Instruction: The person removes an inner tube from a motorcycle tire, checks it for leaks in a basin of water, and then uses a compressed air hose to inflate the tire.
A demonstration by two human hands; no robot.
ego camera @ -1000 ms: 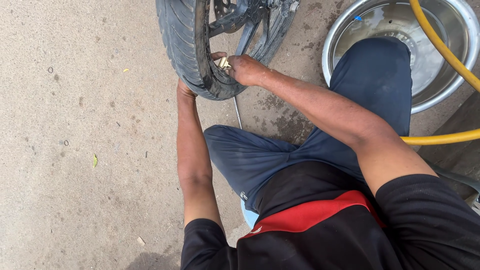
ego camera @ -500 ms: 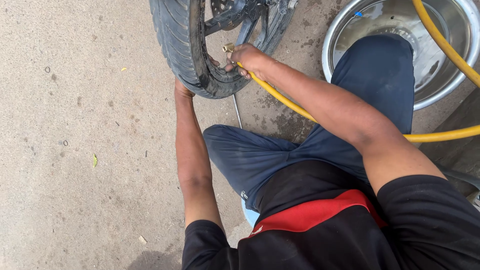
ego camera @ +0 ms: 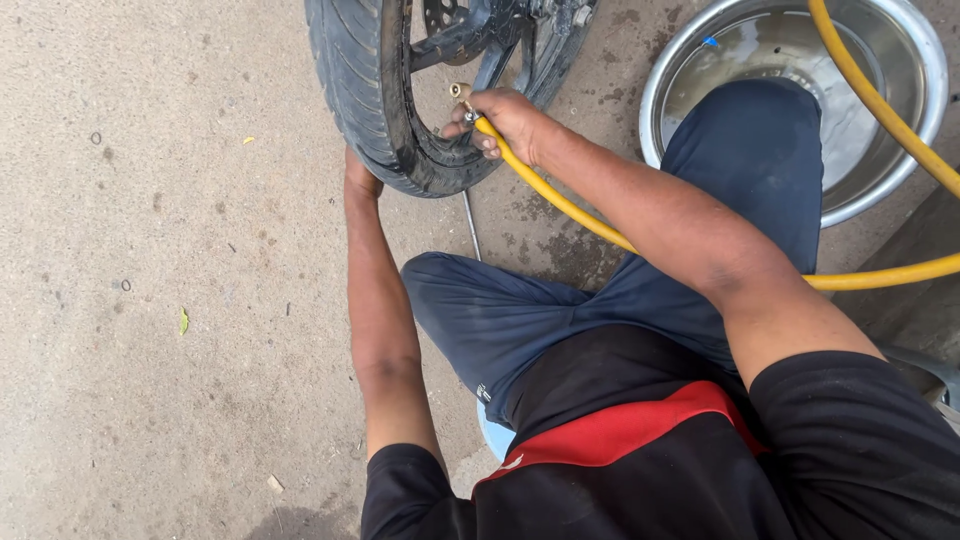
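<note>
A black motorcycle tyre (ego camera: 355, 90) on its wheel stands upright on the concrete at the top of the view. My left hand (ego camera: 360, 178) presses against the tyre's lower tread; the fingers are hidden behind the rubber. My right hand (ego camera: 505, 122) is closed around the brass end (ego camera: 462, 93) of a yellow air hose (ego camera: 570, 205), held at the inner rim among the spokes. The hose runs under my right forearm and off to the right.
A large steel basin (ego camera: 905, 150) with some water sits at the top right, partly behind my blue-trousered knee (ego camera: 760, 150); the hose loops over it. A thin metal rod (ego camera: 471, 225) lies on the stained concrete below the tyre. Bare concrete (ego camera: 150, 300) spreads left.
My right hand has picked up the yellow hose and brought its brass end to the rim. The view has shifted slightly; the left hand stays on the tyre.
</note>
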